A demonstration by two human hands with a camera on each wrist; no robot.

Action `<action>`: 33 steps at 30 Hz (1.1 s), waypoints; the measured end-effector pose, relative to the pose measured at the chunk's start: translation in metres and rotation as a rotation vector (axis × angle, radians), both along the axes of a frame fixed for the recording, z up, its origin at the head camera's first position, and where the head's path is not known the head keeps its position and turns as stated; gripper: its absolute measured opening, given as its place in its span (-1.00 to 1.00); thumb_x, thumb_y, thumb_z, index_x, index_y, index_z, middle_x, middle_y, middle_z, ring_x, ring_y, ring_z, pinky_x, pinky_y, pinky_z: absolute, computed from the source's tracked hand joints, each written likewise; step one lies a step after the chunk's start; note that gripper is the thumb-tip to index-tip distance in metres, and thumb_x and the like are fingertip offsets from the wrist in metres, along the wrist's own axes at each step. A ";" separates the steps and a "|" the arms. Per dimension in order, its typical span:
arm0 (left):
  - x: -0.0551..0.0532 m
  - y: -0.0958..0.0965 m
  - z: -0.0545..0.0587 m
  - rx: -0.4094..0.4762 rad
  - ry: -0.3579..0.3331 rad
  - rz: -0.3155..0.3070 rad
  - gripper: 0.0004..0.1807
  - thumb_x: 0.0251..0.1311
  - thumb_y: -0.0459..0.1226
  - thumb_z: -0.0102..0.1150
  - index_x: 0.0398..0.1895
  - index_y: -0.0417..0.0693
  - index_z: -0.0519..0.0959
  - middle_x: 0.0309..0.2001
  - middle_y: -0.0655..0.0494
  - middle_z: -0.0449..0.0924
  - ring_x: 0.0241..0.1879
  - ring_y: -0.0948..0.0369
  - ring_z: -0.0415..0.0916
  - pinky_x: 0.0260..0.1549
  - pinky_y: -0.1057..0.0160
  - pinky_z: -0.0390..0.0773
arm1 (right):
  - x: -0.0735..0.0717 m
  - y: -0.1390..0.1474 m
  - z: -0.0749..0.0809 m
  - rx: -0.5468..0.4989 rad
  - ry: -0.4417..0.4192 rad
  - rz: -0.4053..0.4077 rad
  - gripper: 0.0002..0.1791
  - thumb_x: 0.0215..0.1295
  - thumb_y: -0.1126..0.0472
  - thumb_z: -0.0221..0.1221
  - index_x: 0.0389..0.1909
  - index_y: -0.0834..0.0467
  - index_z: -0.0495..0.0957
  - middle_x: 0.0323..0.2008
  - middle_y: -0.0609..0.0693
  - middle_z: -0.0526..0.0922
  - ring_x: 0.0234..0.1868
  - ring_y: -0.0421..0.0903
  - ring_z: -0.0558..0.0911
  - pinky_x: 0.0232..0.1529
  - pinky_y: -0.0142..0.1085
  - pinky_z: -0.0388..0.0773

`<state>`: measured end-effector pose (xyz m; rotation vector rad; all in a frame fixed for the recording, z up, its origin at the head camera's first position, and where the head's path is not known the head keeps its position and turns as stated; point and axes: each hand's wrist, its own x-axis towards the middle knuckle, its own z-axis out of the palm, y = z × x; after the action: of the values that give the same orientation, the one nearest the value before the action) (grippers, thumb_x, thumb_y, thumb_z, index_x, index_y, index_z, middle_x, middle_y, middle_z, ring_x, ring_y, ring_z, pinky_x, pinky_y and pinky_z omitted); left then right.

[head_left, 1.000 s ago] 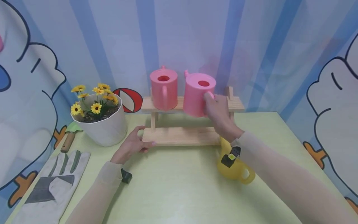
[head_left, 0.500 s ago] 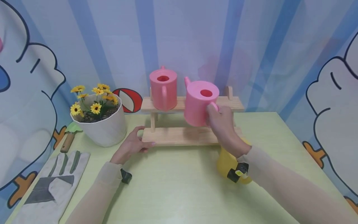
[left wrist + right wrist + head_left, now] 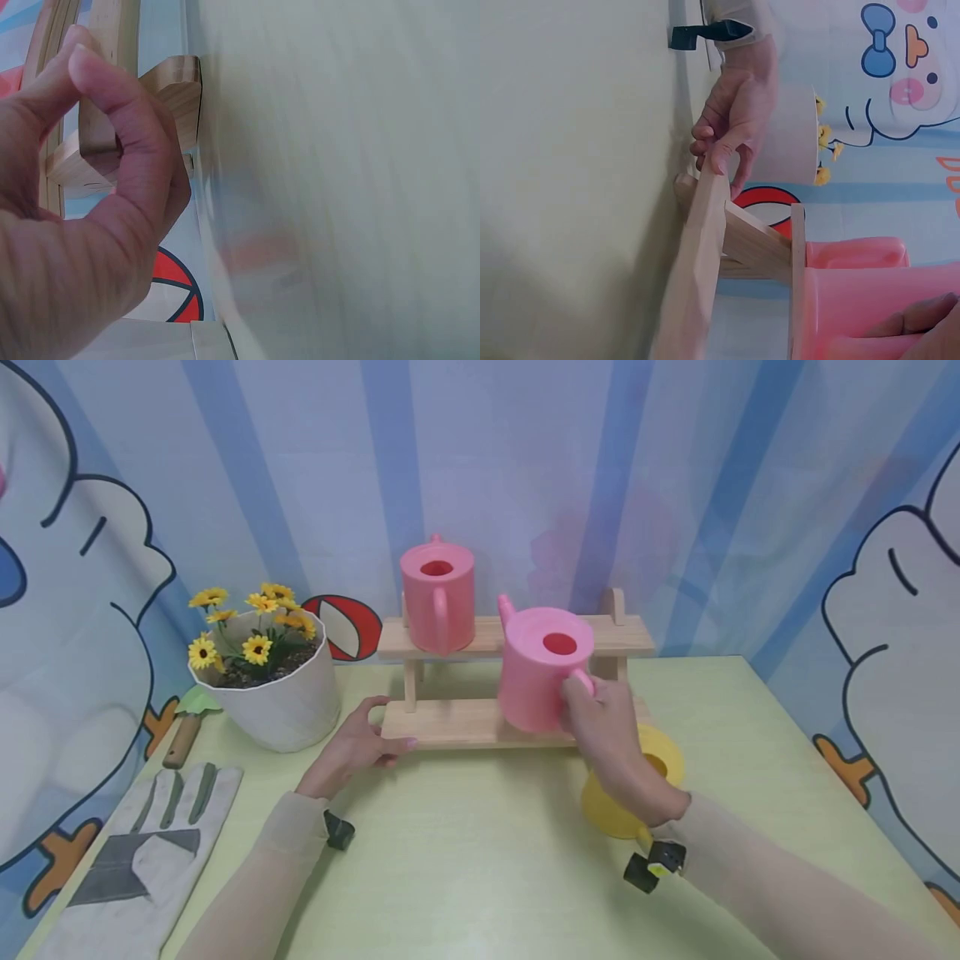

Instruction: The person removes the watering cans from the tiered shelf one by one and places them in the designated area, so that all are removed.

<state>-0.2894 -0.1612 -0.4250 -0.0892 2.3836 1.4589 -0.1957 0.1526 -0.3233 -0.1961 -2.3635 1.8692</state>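
Note:
My right hand (image 3: 609, 735) grips the handle of a pink watering can (image 3: 536, 672), which is held up before the two-tier wooden plant stand (image 3: 450, 722). Its spout points away to the back left, and its base overlaps the lower board in the head view. My left hand (image 3: 352, 747) pinches the left end of that lower board, thumb on the front edge; the left wrist view has the fingers (image 3: 142, 142) curled round the board end. A darker pink watering can (image 3: 438, 610) stands upright on the upper board's left. Below my right forearm, a yellow watering can (image 3: 663, 752) is partly hidden.
At the left stands a white pot (image 3: 288, 714) of yellow flowers. Beside it lie a small trowel (image 3: 182, 739) with a wooden handle and a pale work glove (image 3: 142, 860). A printed cloth (image 3: 495, 460) hangs close behind the stand.
My right hand has brought the pink watering can down from upper-board height and toward me, slightly right. More of the yellow can's top now shows. The left hand has stayed put.

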 end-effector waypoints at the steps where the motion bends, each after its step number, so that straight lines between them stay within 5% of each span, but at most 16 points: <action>1: 0.000 0.000 0.000 0.001 0.000 -0.001 0.11 0.35 -0.20 0.53 0.75 -0.04 -0.05 -0.28 0.03 0.61 -0.51 0.26 0.55 -0.28 0.29 0.50 | 0.003 0.001 -0.001 0.005 -0.003 0.003 -0.57 0.59 0.14 -0.06 -0.59 0.14 0.30 -0.70 -0.12 0.32 -0.59 -0.11 0.31 -0.49 -0.31 0.27; 22: 0.000 0.001 0.001 -0.002 -0.016 0.007 0.13 0.35 -0.18 0.54 0.76 -0.01 -0.06 -0.19 -0.02 0.63 -0.50 0.25 0.57 -0.24 0.28 0.52 | 0.041 0.004 -0.043 0.017 -0.056 -0.006 -0.54 0.56 0.21 -0.02 -0.66 0.14 0.30 -0.73 -0.11 0.32 -0.66 -0.11 0.29 -0.58 -0.36 0.17; 33: 0.002 0.001 0.001 0.012 -0.015 0.002 0.12 0.36 -0.18 0.53 0.76 -0.02 -0.07 -0.17 -0.03 0.62 -0.50 0.25 0.56 -0.24 0.28 0.52 | 0.049 0.005 -0.073 0.048 -0.091 -0.002 -0.57 0.48 0.18 0.06 -0.67 0.12 0.33 -0.74 -0.10 0.32 -0.68 -0.16 0.28 -0.62 -0.38 0.16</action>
<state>-0.2873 -0.1604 -0.4239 -0.0995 2.3641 1.4679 -0.1464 0.1581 -0.3966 -0.2845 -2.4632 1.8388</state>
